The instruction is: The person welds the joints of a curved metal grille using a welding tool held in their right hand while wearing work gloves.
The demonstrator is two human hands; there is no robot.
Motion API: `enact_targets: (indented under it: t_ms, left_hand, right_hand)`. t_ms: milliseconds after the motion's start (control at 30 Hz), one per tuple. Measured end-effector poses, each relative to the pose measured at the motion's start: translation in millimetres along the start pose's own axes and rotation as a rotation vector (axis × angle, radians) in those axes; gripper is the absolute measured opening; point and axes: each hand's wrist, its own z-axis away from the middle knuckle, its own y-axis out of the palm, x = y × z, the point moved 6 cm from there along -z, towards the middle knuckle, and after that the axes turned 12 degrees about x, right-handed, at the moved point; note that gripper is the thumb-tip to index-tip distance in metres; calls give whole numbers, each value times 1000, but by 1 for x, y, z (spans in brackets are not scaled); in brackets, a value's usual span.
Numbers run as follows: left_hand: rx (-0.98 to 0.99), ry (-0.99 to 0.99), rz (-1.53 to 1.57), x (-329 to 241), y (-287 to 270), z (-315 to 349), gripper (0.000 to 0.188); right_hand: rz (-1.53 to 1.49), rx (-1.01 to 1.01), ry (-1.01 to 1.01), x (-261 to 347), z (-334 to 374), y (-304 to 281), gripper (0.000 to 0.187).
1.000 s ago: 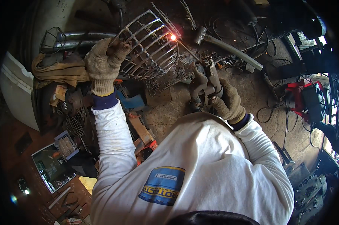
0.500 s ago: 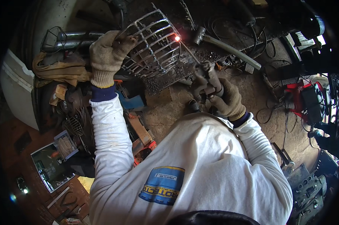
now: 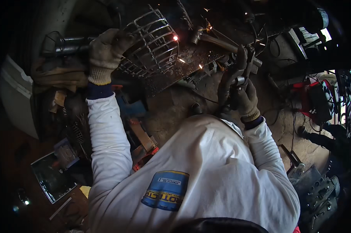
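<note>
My left hand (image 3: 104, 54), in a knitted work glove, is closed at the left edge of a cage of welded metal bars (image 3: 157, 48). The glove hides the exact spot it grips. A red-hot weld spot (image 3: 175, 38) glows on the cage's right side. My right hand (image 3: 246, 101), gloved too, is closed around the handle of a welding electrode holder (image 3: 242, 70). From its jaws a thin electrode rod (image 3: 226, 37) slants up and left, apart from the cage. Its tip is near sparks (image 3: 209, 27) by a hammer (image 3: 217, 41) on the dark workbench (image 3: 191, 64).
Metal pipes (image 3: 72, 43) and a brown cloth (image 3: 59, 72) lie at left. Below them are a glass-like panel (image 3: 53, 176) and a blue item (image 3: 131, 106). A red-and-black machine (image 3: 313, 97) with cables stands at right, near a metal engine-like part (image 3: 319, 198).
My right hand has swung the electrode holder right and up, taking the rod off the cage's glowing spot. Sparks now fly near the hammer and bench. The cage has shifted slightly left.
</note>
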Motion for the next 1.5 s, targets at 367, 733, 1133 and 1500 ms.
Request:
enact_targets:
  t_ms: [367, 733, 1133, 1500]
  left_hand:
    - [262, -359, 27, 14, 23, -45, 33]
    - [252, -566, -732, 22, 52, -59, 31]
    - [334, -194, -597, 15, 75, -74, 18]
    - [345, -161, -655, 22, 76, -74, 18]
  right_hand:
    - [640, -13, -80, 11, 16, 12, 62]
    - [840, 89, 9, -7, 15, 25, 59]
    - [1004, 121, 61, -34, 26, 24, 60]
    - [989, 131, 89, -31, 25, 32, 59]
